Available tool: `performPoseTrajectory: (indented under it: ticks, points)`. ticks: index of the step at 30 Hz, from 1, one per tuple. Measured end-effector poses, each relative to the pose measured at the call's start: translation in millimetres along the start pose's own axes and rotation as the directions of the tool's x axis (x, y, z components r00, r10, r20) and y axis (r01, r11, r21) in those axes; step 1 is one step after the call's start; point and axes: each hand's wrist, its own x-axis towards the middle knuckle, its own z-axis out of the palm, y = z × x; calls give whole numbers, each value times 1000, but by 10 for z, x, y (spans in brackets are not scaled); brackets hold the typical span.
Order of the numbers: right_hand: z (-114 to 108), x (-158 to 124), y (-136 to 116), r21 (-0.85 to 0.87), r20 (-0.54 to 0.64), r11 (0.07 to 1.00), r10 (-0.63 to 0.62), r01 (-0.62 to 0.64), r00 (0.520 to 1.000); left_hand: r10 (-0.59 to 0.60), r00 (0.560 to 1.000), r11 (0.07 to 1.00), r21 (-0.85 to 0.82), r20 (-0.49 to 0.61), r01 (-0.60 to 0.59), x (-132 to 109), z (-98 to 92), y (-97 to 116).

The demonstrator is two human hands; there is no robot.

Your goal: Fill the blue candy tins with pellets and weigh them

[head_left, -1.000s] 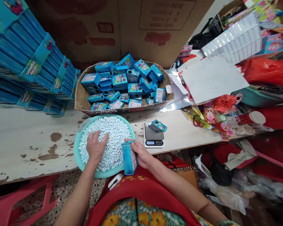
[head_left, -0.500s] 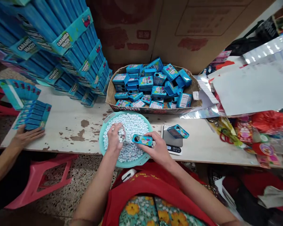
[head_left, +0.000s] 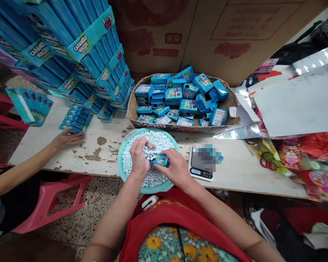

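Note:
A teal bowl [head_left: 125, 139] full of small pale blue candies [head_left: 158, 138] stands at the table's near edge. Over it, my left hand [head_left: 139, 156] is closed around a handful of the candies, fingertips against the open top of a small blue candy box [head_left: 160, 160]. My right hand [head_left: 175, 166] grips that box from the right and holds it level above the bowl.
A digital scale [head_left: 202, 165] sits right of the bowl. Behind, a cardboard tray [head_left: 180, 128] holds several blue boxes. Stacked blue cartons [head_left: 79, 47] tower at the left. Another person's hand [head_left: 67, 138] rests by a small blue pack stack [head_left: 75, 122]. Clutter fills the right.
My left hand has lifted candies from the bowl and moved right to meet the box's top. The other person's hand and pack stack have slid toward the middle of the table.

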Motion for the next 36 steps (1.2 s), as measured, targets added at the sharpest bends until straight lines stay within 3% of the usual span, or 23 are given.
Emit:
performPoseTrajectory:
  ticks: [10,15,24,36]
  points:
    - [-86,10,58,14,-34,999,34,-33,999,30,1000,998,59,-7,-29,-3,169,-56]
    - [-136,8,70,34,-86,999,-8,11,996,106,994,987,122,9,-106,-23,244,-48]
    - [-139,92,43,87,-81,996,-20,27,997,143,989,973,186,-38,-134,-8,264,22]
    - [-140,120,58,159,-85,987,-6,20,996,173,985,978,117,-11,-170,-88,295,59]
